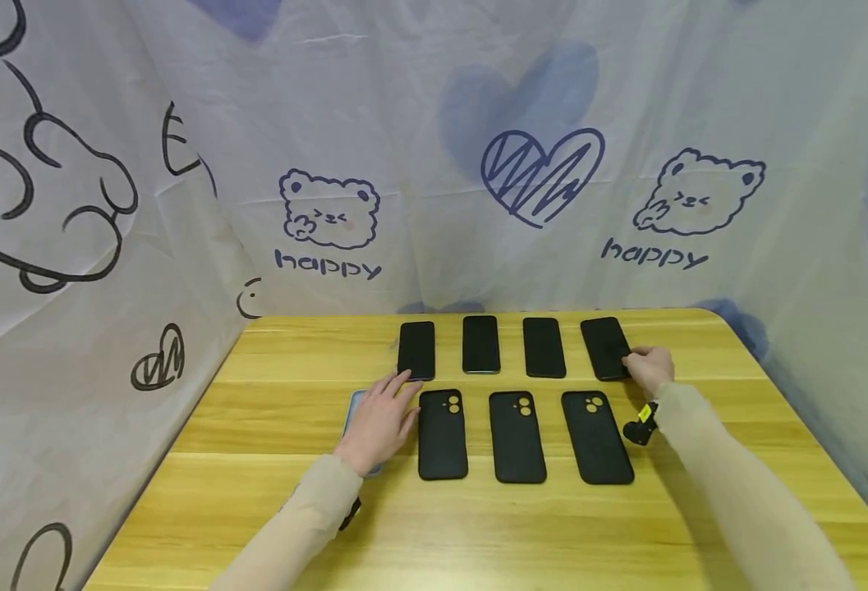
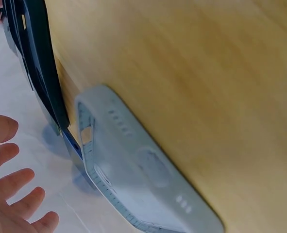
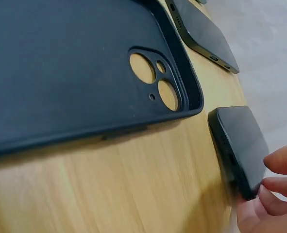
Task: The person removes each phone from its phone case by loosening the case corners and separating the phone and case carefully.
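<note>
At the right end of the back row, my right hand (image 1: 652, 369) pinches the near right corner of a black smartphone (image 1: 602, 349). The right wrist view shows the thumb at the edge of its screen (image 3: 243, 141) and fingers against its side. My left hand (image 1: 378, 423) reaches over a light blue phone case (image 1: 355, 405), covering most of it, fingers spread. Its fingertips come right up to the near end of the leftmost smartphone (image 1: 416, 349). In the left wrist view the blue case (image 2: 133, 138) lies with its hollow side up, and the fingers hold nothing.
Two more black smartphones, one left of centre (image 1: 481, 345) and one right of centre (image 1: 544, 348), lie in the back row. Three black phone cases (image 1: 443, 443) with camera cutouts lie nearer on the wooden table (image 1: 478, 542). A printed white cloth (image 1: 434, 246) hangs behind.
</note>
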`<control>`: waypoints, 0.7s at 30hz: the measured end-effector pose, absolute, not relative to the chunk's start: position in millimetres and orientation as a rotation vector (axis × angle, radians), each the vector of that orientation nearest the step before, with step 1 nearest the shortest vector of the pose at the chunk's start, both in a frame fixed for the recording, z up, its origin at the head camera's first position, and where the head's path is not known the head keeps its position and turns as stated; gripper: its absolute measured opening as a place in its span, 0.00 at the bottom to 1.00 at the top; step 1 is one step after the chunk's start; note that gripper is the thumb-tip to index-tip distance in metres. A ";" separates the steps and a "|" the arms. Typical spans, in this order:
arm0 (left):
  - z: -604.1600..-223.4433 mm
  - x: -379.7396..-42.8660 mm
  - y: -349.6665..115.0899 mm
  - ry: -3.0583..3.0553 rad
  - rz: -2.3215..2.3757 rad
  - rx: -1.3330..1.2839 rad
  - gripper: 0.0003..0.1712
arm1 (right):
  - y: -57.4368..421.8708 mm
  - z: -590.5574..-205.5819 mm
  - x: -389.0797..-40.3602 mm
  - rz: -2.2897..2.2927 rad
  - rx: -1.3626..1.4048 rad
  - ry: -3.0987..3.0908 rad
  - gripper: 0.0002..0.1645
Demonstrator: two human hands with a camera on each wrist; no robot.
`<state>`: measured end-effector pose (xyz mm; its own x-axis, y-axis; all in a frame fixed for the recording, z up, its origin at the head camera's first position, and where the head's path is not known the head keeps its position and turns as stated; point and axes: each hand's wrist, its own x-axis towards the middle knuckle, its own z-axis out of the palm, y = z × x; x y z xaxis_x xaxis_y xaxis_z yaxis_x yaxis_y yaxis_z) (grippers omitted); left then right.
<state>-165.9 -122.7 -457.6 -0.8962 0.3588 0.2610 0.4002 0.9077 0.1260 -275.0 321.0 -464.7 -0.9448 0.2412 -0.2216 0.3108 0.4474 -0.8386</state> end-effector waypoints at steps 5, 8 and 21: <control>-459.6 -165.9 -127.2 -2.836 -0.302 -0.563 0.25 | 325.9 -459.6 -274.9 -1.466 0.436 2.670 0.35; -458.1 -166.1 -131.3 -2.824 -0.323 -0.555 0.25 | 328.5 -452.7 -274.0 -1.399 0.361 2.745 0.35; -414.9 -182.6 -179.3 -2.881 -0.251 -0.468 0.29 | 335.9 -400.1 -262.3 -0.940 -0.227 3.225 0.31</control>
